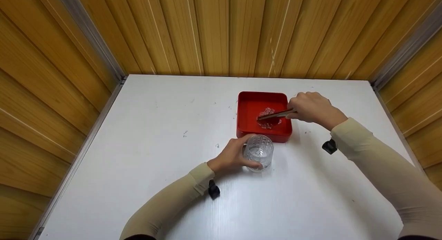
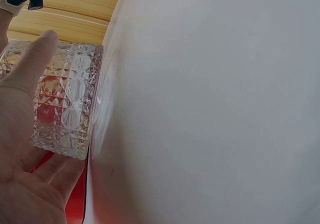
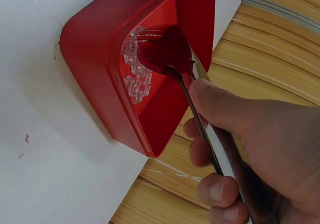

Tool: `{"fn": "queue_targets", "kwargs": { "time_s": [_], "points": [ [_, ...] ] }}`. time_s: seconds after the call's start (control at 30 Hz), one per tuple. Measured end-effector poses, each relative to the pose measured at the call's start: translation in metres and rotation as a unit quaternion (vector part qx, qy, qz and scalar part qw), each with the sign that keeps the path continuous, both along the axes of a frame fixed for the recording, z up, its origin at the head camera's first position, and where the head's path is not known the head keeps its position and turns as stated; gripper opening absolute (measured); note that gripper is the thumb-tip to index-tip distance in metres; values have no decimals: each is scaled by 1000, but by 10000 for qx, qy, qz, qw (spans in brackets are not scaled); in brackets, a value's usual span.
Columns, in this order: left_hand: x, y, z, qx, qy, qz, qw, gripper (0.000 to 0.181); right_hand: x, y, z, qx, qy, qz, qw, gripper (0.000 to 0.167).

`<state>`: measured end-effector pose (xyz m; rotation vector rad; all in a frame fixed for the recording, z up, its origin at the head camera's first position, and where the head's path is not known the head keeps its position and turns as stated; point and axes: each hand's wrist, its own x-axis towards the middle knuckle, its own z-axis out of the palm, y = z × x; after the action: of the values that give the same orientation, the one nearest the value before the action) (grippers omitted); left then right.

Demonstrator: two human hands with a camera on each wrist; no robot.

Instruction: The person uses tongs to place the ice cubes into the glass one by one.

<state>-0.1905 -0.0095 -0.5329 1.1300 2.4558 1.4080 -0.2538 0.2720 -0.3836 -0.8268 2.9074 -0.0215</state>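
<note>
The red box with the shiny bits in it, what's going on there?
A person is using both hands. The right hand holds metal tongs, with their tips down in the red box among a small heap of clear pieces that look like ice. The left hand grips a clear patterned glass upright, just on the person's side of the box. I can't tell whether the tongs have caught a piece.
</note>
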Motion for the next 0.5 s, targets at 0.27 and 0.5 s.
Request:
{"fn": "queue_targets", "kwargs": {
  "time_s": [0.27,0.5],
  "points": [
    [1,0,1,6,-6,-6,10000,92,1,-4,2,28,-5,-20,10000,12],
    [1,0,0,-10,37,-3,10000,91,3,-6,3,90,-11,-77,9999,13]
  ]
}}
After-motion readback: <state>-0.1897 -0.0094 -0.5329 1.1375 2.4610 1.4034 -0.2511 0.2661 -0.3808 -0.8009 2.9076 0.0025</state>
